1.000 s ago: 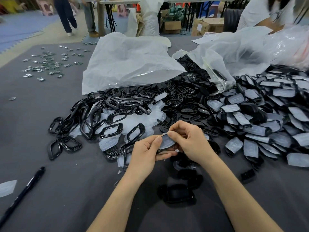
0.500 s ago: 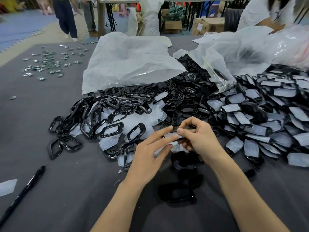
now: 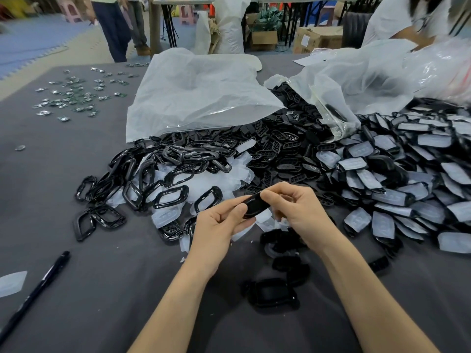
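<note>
- The left hand (image 3: 219,225) pinches one end of a black shell (image 3: 254,206) between thumb and fingers. The right hand (image 3: 295,210) curls its fingers round the other end, so both hands are closed on the one piece.
- The shell is held in the air over the middle of the table (image 3: 102,289), just in front of the heaps and above a few loose clear pads (image 3: 265,220).
- The step looks like fitting or checking a part in the shell. Whether a pad already sits inside is hidden by the fingers.
- To do it well, I would grip by the rim only, leave the open face free, and press evenly from one end to the other so nothing buckles.
- Holding it low over the table means a slip drops it among the parts, not off the near edge.
- The black frames (image 3: 158,174) lie toward the left edge and the padded shells (image 3: 407,189) toward the right edge, and the next reach should not mix them.
- Dark pieces (image 3: 272,294) lie toward the near edge, which seems the place for done work.
</note>
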Demonstrator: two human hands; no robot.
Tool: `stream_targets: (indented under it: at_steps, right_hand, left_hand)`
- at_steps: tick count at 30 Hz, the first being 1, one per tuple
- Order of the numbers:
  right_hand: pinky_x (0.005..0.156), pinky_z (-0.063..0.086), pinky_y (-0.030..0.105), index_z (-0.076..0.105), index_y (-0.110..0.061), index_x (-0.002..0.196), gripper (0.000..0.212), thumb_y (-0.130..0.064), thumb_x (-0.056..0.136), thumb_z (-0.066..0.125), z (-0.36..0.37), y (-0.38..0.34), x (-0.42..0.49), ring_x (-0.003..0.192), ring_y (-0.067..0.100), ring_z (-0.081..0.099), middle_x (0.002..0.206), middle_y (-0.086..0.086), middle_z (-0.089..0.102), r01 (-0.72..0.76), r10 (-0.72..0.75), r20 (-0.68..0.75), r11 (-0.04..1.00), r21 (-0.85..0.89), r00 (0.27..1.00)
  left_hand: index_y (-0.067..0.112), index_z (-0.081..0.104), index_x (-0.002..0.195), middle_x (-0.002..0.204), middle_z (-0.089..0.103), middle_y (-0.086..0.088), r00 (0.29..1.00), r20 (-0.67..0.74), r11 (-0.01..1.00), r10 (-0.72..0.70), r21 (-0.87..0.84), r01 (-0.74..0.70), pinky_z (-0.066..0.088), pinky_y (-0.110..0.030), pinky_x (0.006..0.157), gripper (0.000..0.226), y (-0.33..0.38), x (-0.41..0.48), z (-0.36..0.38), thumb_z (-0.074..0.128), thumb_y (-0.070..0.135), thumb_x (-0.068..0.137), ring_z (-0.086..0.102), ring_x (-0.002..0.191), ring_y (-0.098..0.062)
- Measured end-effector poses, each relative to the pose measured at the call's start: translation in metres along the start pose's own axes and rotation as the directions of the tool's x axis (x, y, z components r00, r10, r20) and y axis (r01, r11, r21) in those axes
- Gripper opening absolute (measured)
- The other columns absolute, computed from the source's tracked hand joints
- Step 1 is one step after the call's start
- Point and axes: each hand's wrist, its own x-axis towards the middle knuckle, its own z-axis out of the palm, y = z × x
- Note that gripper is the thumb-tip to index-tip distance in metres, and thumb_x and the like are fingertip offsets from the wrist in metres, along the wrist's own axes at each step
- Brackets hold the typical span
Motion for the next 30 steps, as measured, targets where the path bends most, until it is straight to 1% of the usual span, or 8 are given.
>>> stream_targets:
  at_steps: [2, 4, 11, 17, 19, 21, 23, 30]
  right_hand:
    - [0.052, 0.045, 0.017, 0.076, -0.018, 0.072, 0.012, -0.029, 0.071, 0.073, -0.0005, 0.0012, 0.0000, 0.052, 0.009, 0.049, 0.066, 0.002, 0.062, -0.033, 0.031, 0.014, 0.991, 0.128, 0.999]
    - [0.052, 0.046, 0.018, 0.076, -0.015, 0.069, 0.016, -0.030, 0.065, 0.074, -0.0007, 0.0024, 0.0005, 0.053, 0.008, 0.051, 0.068, 0.002, 0.067, -0.080, 0.071, 0.045, 0.971, 0.226, 0.996]
    - [0.051, 0.045, 0.016, 0.073, -0.014, 0.060, 0.015, -0.025, 0.070, 0.069, 0.0003, 0.0003, 0.0004, 0.051, 0.004, 0.053, 0.061, -0.002, 0.066, -0.153, 0.124, 0.109, 0.934, 0.322, 0.986]
    - [0.049, 0.046, 0.017, 0.066, -0.006, 0.066, 0.018, -0.024, 0.068, 0.070, 0.0033, 0.0035, 0.0022, 0.053, 0.008, 0.052, 0.065, 0.002, 0.066, -0.219, 0.215, 0.053, 0.908, 0.357, 0.975]
    - [0.047, 0.045, 0.017, 0.066, -0.006, 0.065, 0.018, -0.023, 0.068, 0.070, 0.0032, 0.0045, 0.0026, 0.052, 0.009, 0.052, 0.065, 0.004, 0.066, -0.234, 0.238, 0.035, 0.899, 0.370, 0.971]
    - [0.046, 0.044, 0.017, 0.068, -0.008, 0.061, 0.015, -0.021, 0.068, 0.070, 0.0021, 0.0047, 0.0033, 0.050, 0.010, 0.051, 0.064, 0.004, 0.066, -0.226, 0.242, 0.008, 0.892, 0.391, 0.970]
    - [0.047, 0.045, 0.017, 0.070, -0.010, 0.058, 0.014, -0.020, 0.068, 0.070, 0.0000, 0.0038, 0.0038, 0.050, 0.010, 0.050, 0.063, 0.004, 0.065, -0.209, 0.232, -0.010, 0.894, 0.396, 0.973]
    - [0.047, 0.047, 0.016, 0.067, -0.008, 0.062, 0.011, -0.018, 0.065, 0.071, -0.0057, 0.0029, 0.0059, 0.049, 0.007, 0.053, 0.061, 0.003, 0.062, -0.247, 0.267, 0.012, 0.875, 0.416, 0.964]
  left_hand:
    - [0.015, 0.075, 0.097, 0.101, 0.074, -0.012, 0.998, 0.007, 0.995, -0.069, -0.073, 0.069, 0.056, -0.021, 0.075, 0.023, -0.0004, 0.0006, -0.0001, 0.061, 0.019, 0.080, 0.071, 0.096, -0.021]
    - [0.014, 0.078, 0.094, 0.102, 0.073, -0.016, 0.992, 0.015, 0.983, -0.128, -0.134, 0.129, 0.057, -0.022, 0.073, 0.022, -0.0006, 0.0019, -0.0015, 0.061, 0.018, 0.080, 0.071, 0.096, -0.024]
    - [0.011, 0.080, 0.088, 0.099, 0.074, -0.014, 0.975, 0.086, 0.940, -0.207, -0.259, 0.222, 0.057, -0.022, 0.071, 0.023, 0.0020, 0.0035, -0.0050, 0.059, 0.018, 0.079, 0.072, 0.092, -0.021]
    - [0.006, 0.079, 0.080, 0.097, 0.075, -0.013, 0.968, 0.054, 0.913, -0.244, -0.325, 0.248, 0.058, -0.025, 0.071, 0.021, 0.0023, 0.0034, -0.0008, 0.061, 0.016, 0.076, 0.073, 0.091, -0.020]
    - [0.005, 0.078, 0.085, 0.101, 0.074, -0.015, 0.959, 0.093, 0.898, -0.267, -0.336, 0.282, 0.058, -0.030, 0.073, 0.021, 0.0035, 0.0036, -0.0018, 0.062, 0.014, 0.076, 0.072, 0.094, -0.021]
    - [0.001, 0.076, 0.097, 0.112, 0.070, -0.017, 0.944, 0.174, 0.880, -0.282, -0.344, 0.327, 0.058, -0.043, 0.077, 0.024, 0.0050, 0.0033, -0.0045, 0.062, 0.009, 0.079, 0.069, 0.103, -0.022]
    - [0.000, 0.074, 0.101, 0.117, 0.068, -0.016, 0.935, 0.205, 0.880, -0.289, -0.328, 0.344, 0.057, -0.050, 0.078, 0.026, 0.0060, 0.0028, -0.0062, 0.062, 0.006, 0.079, 0.067, 0.108, -0.021]
    - [0.002, 0.076, 0.079, 0.102, 0.072, -0.018, 0.961, 0.065, 0.903, -0.270, -0.328, 0.276, 0.059, -0.044, 0.081, 0.015, 0.0066, 0.0043, -0.0020, 0.063, 0.006, 0.073, 0.071, 0.094, -0.027]
